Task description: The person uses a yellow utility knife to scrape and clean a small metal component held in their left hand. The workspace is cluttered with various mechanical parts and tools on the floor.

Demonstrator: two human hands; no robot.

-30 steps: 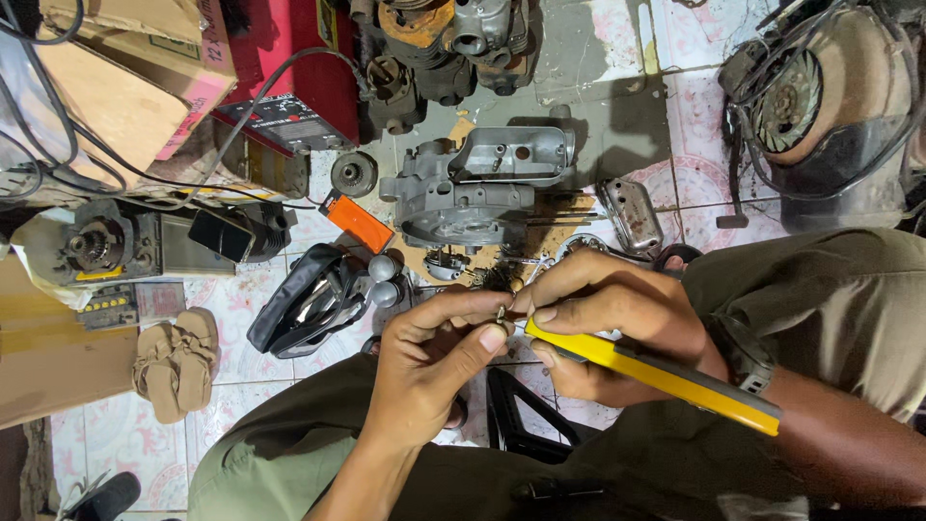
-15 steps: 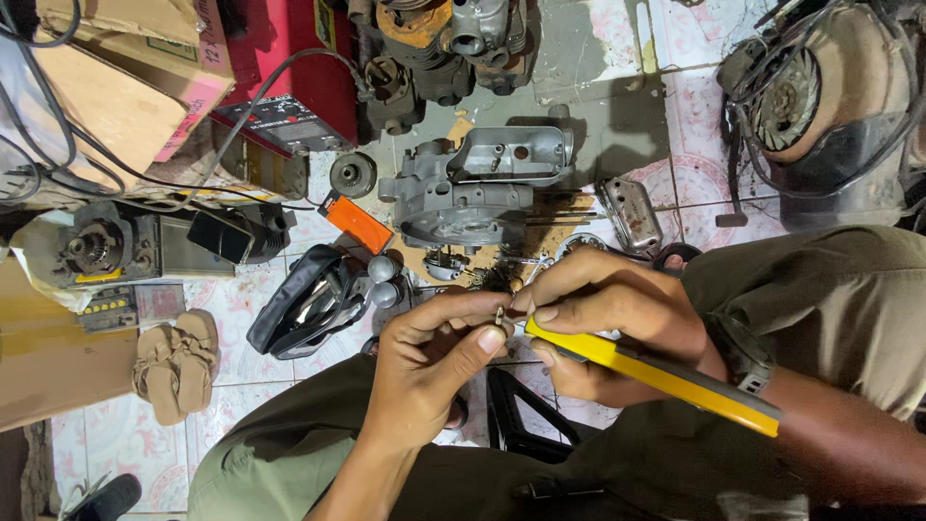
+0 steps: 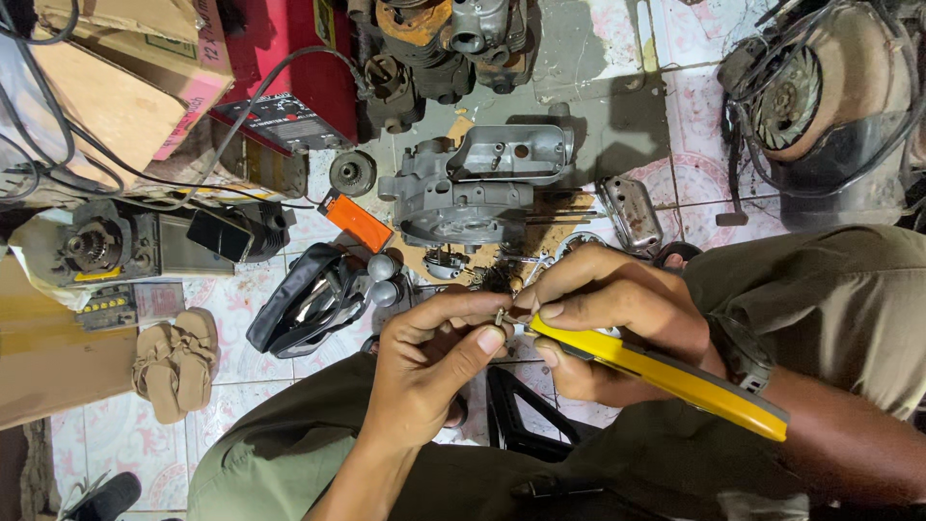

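The left hand (image 3: 434,371) is closed in a pinch, thumb and forefinger clamped on a small metal part (image 3: 501,317) that sits just above the middle of the view. The right hand (image 3: 617,323), at three o'clock from that part, is wrapped tight around a yellow-handled tool (image 3: 666,374) whose tip touches the part; the handle trails off toward four o'clock. What kind of tip the tool has is hidden by the fingers.

The part looks tiny, hard and light, probably a screw or pin, and likely greasy given the engine pieces about, so it would slip or drop easily. A firm fingertip pinch on its sides, as now, seems the only hold it offers. The tool looks stiff, with a smooth plastic handle, best gripped around its thick middle.

Below the hands is a tiled floor (image 3: 617,39), pale with a pink pattern and dirty in places. At twelve o'clock lies a grey engine casing (image 3: 473,188); at one o'clock a small metal cover (image 3: 630,210). An orange block (image 3: 357,220) lies at eleven o'clock, a black housing (image 3: 309,299) at nine, and a pair of tan sandals (image 3: 176,359) farther out the same way. Cardboard boxes (image 3: 106,87) and a red machine (image 3: 299,68) fill ten to eleven o'clock, and a round engine unit (image 3: 820,96) sits at two.
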